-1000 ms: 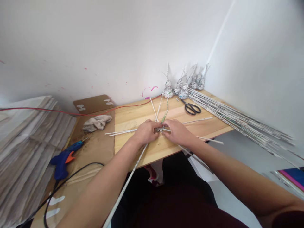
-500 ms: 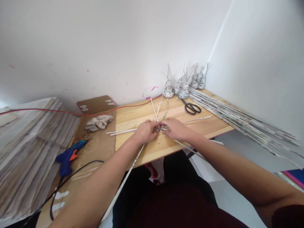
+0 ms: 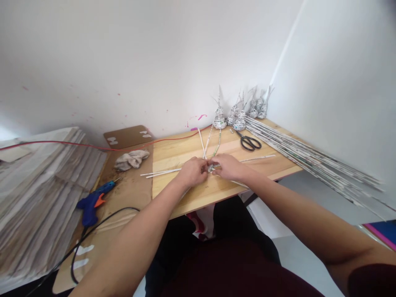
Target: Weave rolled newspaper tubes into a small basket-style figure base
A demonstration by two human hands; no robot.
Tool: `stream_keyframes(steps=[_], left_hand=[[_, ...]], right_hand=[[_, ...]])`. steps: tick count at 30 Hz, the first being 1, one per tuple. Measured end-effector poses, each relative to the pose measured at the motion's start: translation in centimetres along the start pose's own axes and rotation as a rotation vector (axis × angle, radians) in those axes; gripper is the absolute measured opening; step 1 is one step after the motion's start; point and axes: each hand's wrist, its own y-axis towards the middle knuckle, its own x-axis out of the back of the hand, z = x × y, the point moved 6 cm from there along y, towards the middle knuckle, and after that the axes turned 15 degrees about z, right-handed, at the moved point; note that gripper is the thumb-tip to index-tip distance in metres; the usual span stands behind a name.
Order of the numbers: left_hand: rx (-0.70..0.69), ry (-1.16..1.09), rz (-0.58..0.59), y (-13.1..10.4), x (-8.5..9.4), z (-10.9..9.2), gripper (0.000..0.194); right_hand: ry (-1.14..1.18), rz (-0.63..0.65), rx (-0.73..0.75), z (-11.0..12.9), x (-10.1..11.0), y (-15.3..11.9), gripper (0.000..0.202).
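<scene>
Rolled paper sticks (image 3: 163,172) cross on the wooden board (image 3: 182,142) and spread out from a small woven centre (image 3: 211,168) like spokes. My left hand (image 3: 194,171) is closed on the left side of that centre, its fingertips bent inward. From the right, my right hand (image 3: 227,166) pinches the same crossing with thumb and fingers. The fingertips of both hands nearly meet and hide much of the weave. A green-marked paper stick (image 3: 218,145) points away toward the wall.
Black scissors (image 3: 250,142) and a bundle of long paper sticks (image 3: 297,156) lie at right. Woven paper bell shapes (image 3: 219,119) stand by the wall. To the left are a blue glue gun (image 3: 93,203), a rag (image 3: 131,160), stacked paper (image 3: 40,198) and a red cord (image 3: 123,149).
The long stick that ran under my left forearm toward me no longer shows there. Both hands stay at the crossing with small finger shifts. The view has moved slightly.
</scene>
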Motion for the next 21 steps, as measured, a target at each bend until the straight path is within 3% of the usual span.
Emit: stream_keyframes(steps=[11, 21], left_hand=[[-0.015, -0.072, -0.018, -0.1, 0.1, 0.8, 0.011], [0.054, -0.060, 0.024, -0.1, 0.3, 0.7, 0.012]], right_hand=[[-0.018, -0.011, 0.015, 0.0, 0.0, 0.2, 0.034], [-0.010, -0.011, 0.028, 0.8, 1.2, 2.6, 0.011]])
